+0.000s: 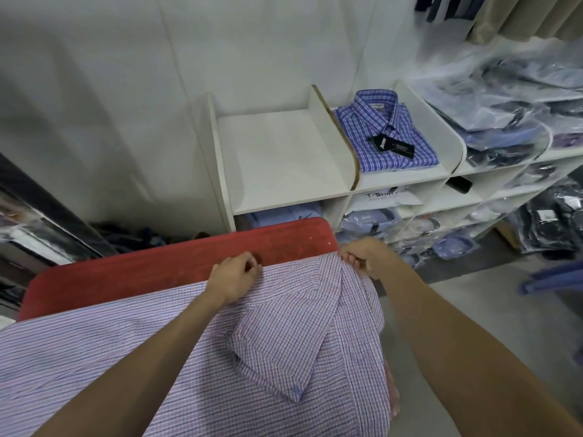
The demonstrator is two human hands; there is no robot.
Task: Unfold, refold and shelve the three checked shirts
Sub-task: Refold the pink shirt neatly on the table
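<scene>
A pale purple checked shirt (176,351) lies spread over the red table (164,266), its right part folded over itself. My left hand (235,280) pinches the shirt's far edge near the middle. My right hand (359,257) grips the cloth at the table's far right corner, where the shirt hangs over the side. A blue checked shirt (388,134) with a black tag lies folded in the right compartment of the white shelf top (277,159). The compartment to its left holds nothing.
Below the shelf top, cubbies hold bagged shirts (372,222). Plastic-wrapped garments (511,115) pile up on the shelf at right and on the floor (555,225). A white wall stands behind. Dark clothes lie on the floor at left (132,234).
</scene>
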